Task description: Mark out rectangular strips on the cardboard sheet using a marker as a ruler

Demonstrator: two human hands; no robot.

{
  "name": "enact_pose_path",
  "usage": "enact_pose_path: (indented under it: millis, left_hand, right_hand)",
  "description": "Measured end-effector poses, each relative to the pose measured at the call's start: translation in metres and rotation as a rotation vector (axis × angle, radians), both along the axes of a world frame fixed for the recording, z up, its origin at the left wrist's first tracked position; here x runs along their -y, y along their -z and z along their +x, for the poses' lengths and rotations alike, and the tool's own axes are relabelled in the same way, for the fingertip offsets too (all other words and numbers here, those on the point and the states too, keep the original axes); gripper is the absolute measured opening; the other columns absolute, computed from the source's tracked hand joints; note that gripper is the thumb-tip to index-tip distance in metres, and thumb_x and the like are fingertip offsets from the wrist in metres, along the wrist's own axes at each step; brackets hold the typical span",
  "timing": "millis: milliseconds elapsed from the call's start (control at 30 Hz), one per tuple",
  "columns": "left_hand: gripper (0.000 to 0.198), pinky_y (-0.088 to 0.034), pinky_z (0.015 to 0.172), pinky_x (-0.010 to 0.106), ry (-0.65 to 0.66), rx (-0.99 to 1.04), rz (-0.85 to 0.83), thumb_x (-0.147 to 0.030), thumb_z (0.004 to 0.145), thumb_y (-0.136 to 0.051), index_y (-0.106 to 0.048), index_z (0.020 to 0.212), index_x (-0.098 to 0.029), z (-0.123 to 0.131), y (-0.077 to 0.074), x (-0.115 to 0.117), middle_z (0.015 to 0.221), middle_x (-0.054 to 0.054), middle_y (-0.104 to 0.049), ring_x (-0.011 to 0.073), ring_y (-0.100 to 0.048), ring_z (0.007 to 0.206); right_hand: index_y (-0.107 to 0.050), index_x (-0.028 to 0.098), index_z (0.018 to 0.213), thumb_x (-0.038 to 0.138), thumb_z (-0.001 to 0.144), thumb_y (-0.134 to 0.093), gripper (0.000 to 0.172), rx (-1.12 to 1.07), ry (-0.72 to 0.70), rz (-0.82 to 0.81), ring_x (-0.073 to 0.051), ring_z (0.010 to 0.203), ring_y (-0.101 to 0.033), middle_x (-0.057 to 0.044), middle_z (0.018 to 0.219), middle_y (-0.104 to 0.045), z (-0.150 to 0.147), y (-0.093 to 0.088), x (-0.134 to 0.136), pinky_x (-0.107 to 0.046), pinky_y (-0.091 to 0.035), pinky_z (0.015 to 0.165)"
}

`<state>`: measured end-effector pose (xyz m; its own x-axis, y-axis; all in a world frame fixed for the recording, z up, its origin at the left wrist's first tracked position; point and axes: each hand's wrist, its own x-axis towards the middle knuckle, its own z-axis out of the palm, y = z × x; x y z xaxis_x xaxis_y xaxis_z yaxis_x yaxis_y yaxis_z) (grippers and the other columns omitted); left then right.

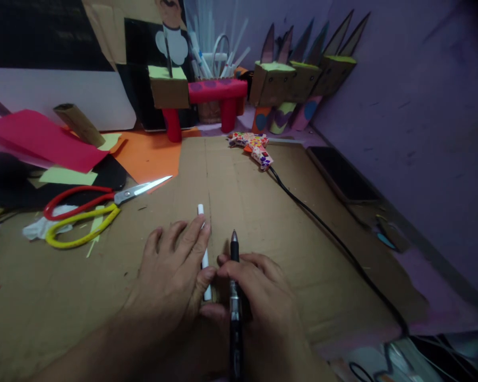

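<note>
My left hand [175, 270] lies on a thin white stick [201, 209] that rests lengthwise on the brown cardboard sheet [263, 212]; the fingers press it down and the thumb meets it near its lower end. My right hand [258, 289] is closed around a black pen [234, 249] whose tip points away from me, just right of the stick. The two hands touch at the thumbs.
Red-and-yellow-handled scissors [103, 204] lie at the left beside red, orange and yellow paper. A patterned glue gun [255, 146] with a black cord [334, 239] lies beyond. Cardboard models and a cup of straws stand at the back. A purple wall runs along the right.
</note>
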<state>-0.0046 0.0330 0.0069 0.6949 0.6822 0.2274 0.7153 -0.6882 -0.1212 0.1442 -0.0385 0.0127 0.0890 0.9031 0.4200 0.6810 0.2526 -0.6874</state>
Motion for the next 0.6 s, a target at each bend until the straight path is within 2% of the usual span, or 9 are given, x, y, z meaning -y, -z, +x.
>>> enact_pose_path:
  millis: [133,233,433,533,600]
  left_hand:
    - [0.048,-0.037,0.096,0.053,-0.003,0.050,-0.069,-0.026,0.090,-0.032,-0.050,0.132,-0.012,-0.004,0.000,-0.001,0.142,0.012,-0.047,0.0337,-0.047,0.117]
    - [0.049,-0.037,0.097,0.054,0.026,0.093,-0.130,-0.023,0.088,-0.035,-0.047,0.134,-0.013,-0.010,0.000,-0.003,0.143,0.012,-0.046,0.0329,-0.046,0.120]
    - [0.063,-0.030,0.104,0.054,0.114,0.088,-0.198,-0.040,0.088,-0.039,-0.027,0.144,-0.014,-0.023,0.000,-0.004,0.150,0.013,-0.034,0.0335,-0.036,0.130]
    - [0.066,-0.026,0.106,0.053,0.113,0.059,-0.213,-0.042,0.089,-0.037,-0.021,0.146,-0.015,-0.025,0.000,-0.003,0.152,0.013,-0.031,0.0332,-0.032,0.133]
    - [0.067,-0.025,0.106,0.053,0.109,0.061,-0.218,-0.044,0.090,-0.035,-0.016,0.148,-0.017,-0.024,-0.001,-0.003,0.152,0.012,-0.030,0.0331,-0.031,0.133]
  right_hand:
    - [-0.059,0.026,0.090,0.038,0.089,-0.055,0.012,-0.011,0.033,0.023,-0.020,0.073,-0.062,0.001,0.076,-0.069,-0.003,0.001,-0.005,-0.043,-0.039,0.090]
    - [-0.056,0.026,0.093,0.035,0.087,-0.058,0.011,0.019,-0.013,-0.009,-0.021,0.075,-0.062,0.002,0.078,-0.068,-0.002,0.004,-0.005,-0.043,-0.038,0.090]
    - [-0.056,0.026,0.094,0.028,0.085,-0.059,0.010,0.005,-0.020,-0.047,-0.022,0.082,-0.063,0.001,0.082,-0.069,0.001,0.004,-0.002,-0.044,-0.039,0.092]
    - [-0.056,0.025,0.099,0.021,0.084,-0.059,0.016,-0.002,-0.125,-0.064,-0.021,0.086,-0.063,0.000,0.088,-0.070,0.010,0.000,0.000,-0.043,-0.041,0.093]
    - [-0.056,0.024,0.100,0.016,0.082,-0.059,0.020,-0.044,-0.196,-0.075,-0.020,0.087,-0.063,-0.002,0.090,-0.070,0.018,-0.002,0.001,-0.039,-0.046,0.089]
